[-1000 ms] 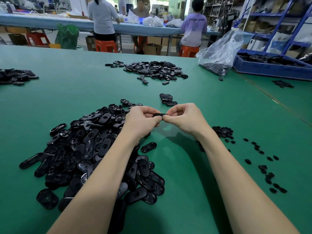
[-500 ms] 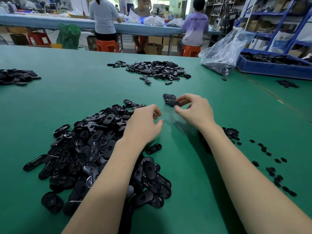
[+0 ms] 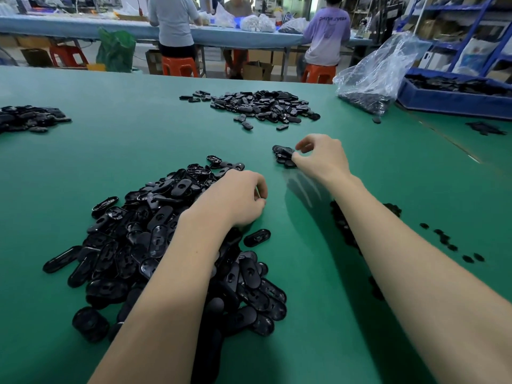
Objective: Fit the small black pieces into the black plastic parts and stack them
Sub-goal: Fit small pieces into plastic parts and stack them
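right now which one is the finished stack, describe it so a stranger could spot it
Start at the big heap of black parts under the left arm on the green table. Look past its far edge and slightly right to the small stack at the right hand. It is a tight clump of a few parts, set apart from every loose heap.

Green table (image 3: 144,151), heaps of black plastic parts (image 3: 133,245) — small black pieces (image 3: 448,242), clear bag (image 3: 374,76)

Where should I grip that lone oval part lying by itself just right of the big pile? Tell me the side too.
Take the lone oval part across its narrow width, thumb and finger on the two long edges, coming from above. It lies flat on the green table, apart from the big pile, so the long sides are free. The left hand is nearest.
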